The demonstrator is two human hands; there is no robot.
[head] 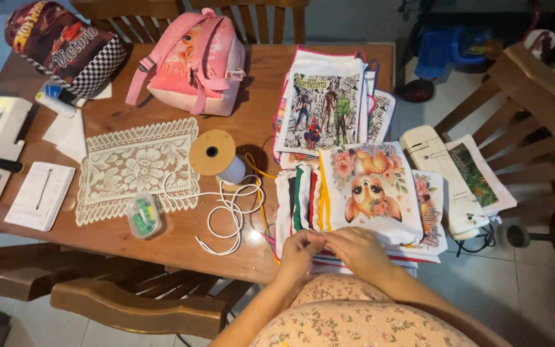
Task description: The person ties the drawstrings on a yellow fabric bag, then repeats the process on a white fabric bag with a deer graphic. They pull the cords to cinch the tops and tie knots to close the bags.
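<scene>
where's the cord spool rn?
Head view, table centre: the cord spool lies on its side between the lace doily and the printed bags, below the pink backpack.

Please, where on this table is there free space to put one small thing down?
Bare wood shows between the lace mat and the pink backpack. Crowded: the stacked printed bags, where both hands rest, and the cord loops.

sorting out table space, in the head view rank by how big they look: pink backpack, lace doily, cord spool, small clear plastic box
1. lace doily and pink backpack: close in apparent area, and the doily lies nearer the camera, so unranked
2. cord spool
3. small clear plastic box, slightly smaller than the spool
</scene>
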